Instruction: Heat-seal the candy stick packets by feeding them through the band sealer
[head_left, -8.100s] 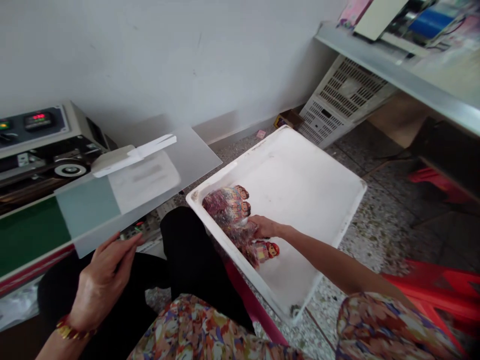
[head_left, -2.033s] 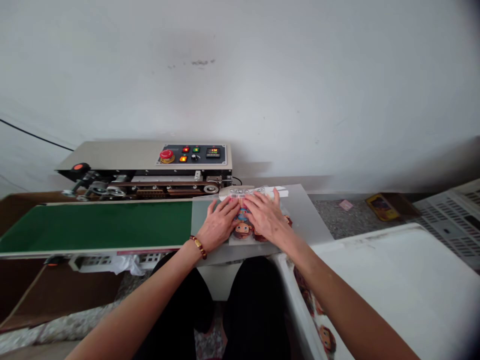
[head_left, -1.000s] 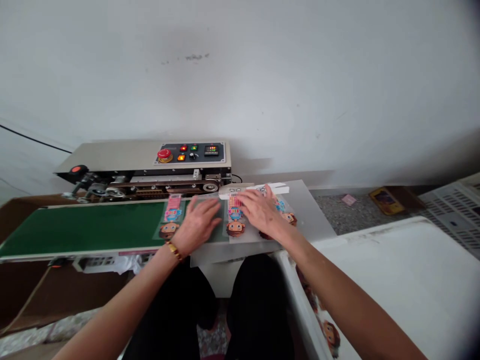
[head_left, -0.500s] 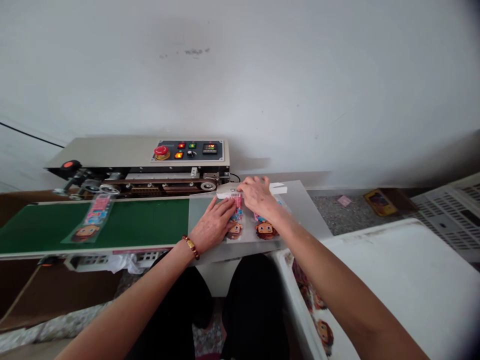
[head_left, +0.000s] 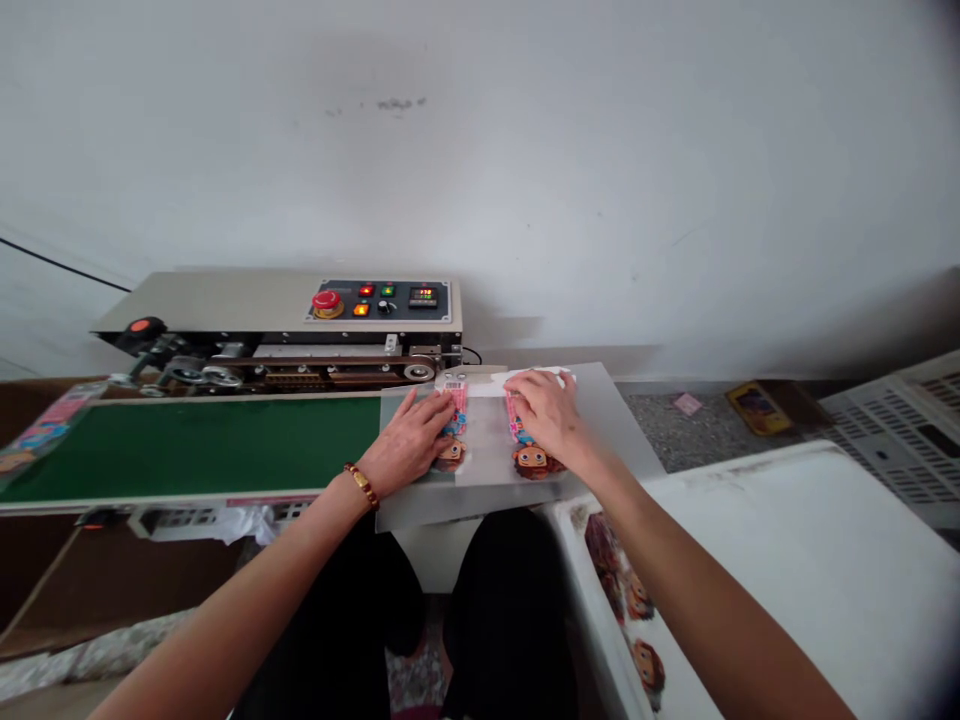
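My left hand [head_left: 409, 443] lies with its fingers spread on a clear packet [head_left: 452, 452] that shows a cartoon face and a pink strip. The packet's top edge is beside the right end of the sealing machine [head_left: 277, 300]. On a second packet [head_left: 531, 460] with a similar face rests my right hand [head_left: 547, 412], its fingers bent and apart over the pink top part. Both packets lie on a translucent sheet [head_left: 607, 430]. Another packet [head_left: 52, 430] sits at the far left of the green belt [head_left: 225, 450].
A white box or table [head_left: 810, 560] stands at the right, with several cartoon-face pieces [head_left: 646, 665] at its left side. White crates [head_left: 900, 430] and a yellow packet [head_left: 756, 408] are on the floor. Cardboard [head_left: 112, 580] lies below the belt.
The belt packet has travelled left. My left hand and the packet under it have shifted left, and my right hand has moved right, onto the second packet.
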